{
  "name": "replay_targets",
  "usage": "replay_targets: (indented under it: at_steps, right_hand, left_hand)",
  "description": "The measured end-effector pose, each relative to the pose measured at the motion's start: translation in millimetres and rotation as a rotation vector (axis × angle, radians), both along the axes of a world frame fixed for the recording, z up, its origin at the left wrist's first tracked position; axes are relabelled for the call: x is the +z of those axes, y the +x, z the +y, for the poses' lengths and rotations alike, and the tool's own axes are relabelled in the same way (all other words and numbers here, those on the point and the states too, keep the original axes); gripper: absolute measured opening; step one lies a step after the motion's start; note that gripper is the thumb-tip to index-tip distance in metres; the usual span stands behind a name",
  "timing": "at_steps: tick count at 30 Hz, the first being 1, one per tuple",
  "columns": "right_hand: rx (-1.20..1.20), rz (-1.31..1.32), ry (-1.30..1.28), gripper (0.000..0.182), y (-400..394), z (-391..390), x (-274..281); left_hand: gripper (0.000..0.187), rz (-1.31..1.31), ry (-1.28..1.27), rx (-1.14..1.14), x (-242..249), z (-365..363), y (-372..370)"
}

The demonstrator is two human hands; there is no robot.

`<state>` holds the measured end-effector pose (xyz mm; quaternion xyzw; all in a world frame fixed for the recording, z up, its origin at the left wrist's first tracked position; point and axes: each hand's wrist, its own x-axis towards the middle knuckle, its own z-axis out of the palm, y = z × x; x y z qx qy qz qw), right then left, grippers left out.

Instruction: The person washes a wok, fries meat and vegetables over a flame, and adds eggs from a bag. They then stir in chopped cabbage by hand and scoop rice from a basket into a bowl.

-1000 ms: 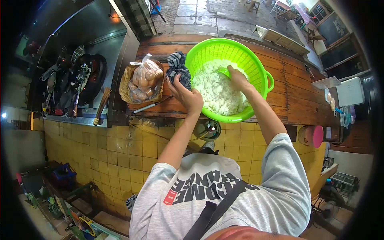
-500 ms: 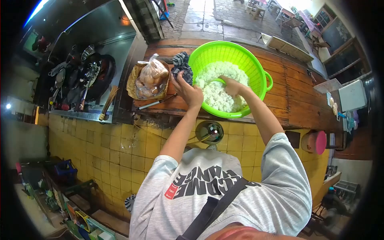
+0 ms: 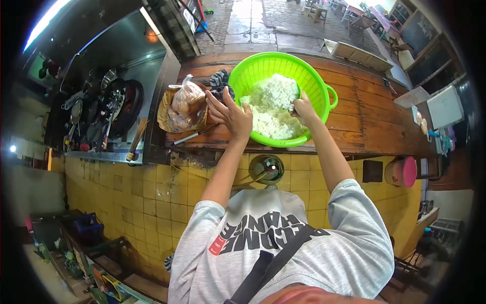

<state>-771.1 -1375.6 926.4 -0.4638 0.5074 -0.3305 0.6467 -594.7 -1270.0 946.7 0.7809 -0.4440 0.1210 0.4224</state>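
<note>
A bright green basket (image 3: 324, 83) with a handle on its right stands on the wooden counter, with white rice (image 3: 273, 124) inside. My right hand (image 3: 305, 110) is closed around a green tool, mostly hidden, beneath a raised heap of rice in the basket. At the basket's left rim is my left hand (image 3: 232, 115), its fingers spread and nothing held in them. A dark striped cloth (image 3: 218, 81) lies just beyond the left fingers, against the basket. Left of that hand, a clear bag of brown round items (image 3: 187, 104) rests in a woven tray (image 3: 163, 114).
A pen-like tool (image 3: 187, 138) lies near the front edge of the wooden counter (image 3: 349, 126). Dark pans (image 3: 119, 101) sit on the stove at left. A gas cylinder (image 3: 266, 168) is below the counter. A pink-rimmed bucket (image 3: 409, 172) stands at right.
My right hand has lifted a heap of rice and turned over to its right. My left hand has let go of the striped cloth, its fingers now spread.
</note>
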Motion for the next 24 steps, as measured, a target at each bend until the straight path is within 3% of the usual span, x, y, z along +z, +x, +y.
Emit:
replay_targets:
  at_steps: [4,7,8,10,11,12,15,18,20,21,24]
  right_hand:
    - [-0.07,-0.095,-0.025,0.064,-4.7,7.6,-2.9]
    - [-0.033,-0.02,-0.051,0.064,-9.1,25.1,14.1]
    - [0.008,0.023,-0.065,0.064,-10.3,28.0,12.3]
    - [0.047,0.064,-0.08,0.063,-12.4,34.2,10.7]
    - [0.103,0.067,-0.108,0.062,-12.7,36.2,11.1]
    - [0.16,0.07,-0.135,0.06,-12.5,36.6,11.7]
    - [0.157,0.127,-0.025,0.06,-10.7,32.8,7.2]
    - [0.189,0.08,0.034,0.06,-12.5,29.0,6.2]
    - [0.189,0.054,0.034,0.06,-13.2,29.2,7.7]
    - [0.193,0.032,0.035,0.06,-13.6,29.4,8.2]
    - [0.192,0.05,0.031,0.057,-14.2,28.3,8.8]
  left_hand:
    - [0.048,-0.26,-0.031,-0.097,1.8,-1.5,-3.5]
    - [0.034,-0.179,-0.058,-0.561,4.8,-13.7,-8.8]
    - [0.034,-0.182,-0.058,-0.561,8.6,-16.6,-13.4]
    - [0.037,0.162,-0.007,-0.864,16.4,-22.2,-22.3]
    - [0.033,-0.061,-0.042,-0.845,2.5,-32.3,-19.7]
    - [0.033,-0.064,-0.043,-0.845,-5.7,-37.5,-16.6]
    - [0.026,0.143,0.019,-0.953,-16.2,-43.1,-7.7]
    - [0.02,0.295,0.042,-0.819,-7.1,-37.6,-4.1]
    - [0.022,0.596,0.354,-0.619,5.4,-34.0,-1.2]
    - [0.025,0.609,0.188,-0.705,-4.1,-35.5,-0.6]
    - [0.028,0.45,0.283,-0.726,3.9,-28.3,-8.3]
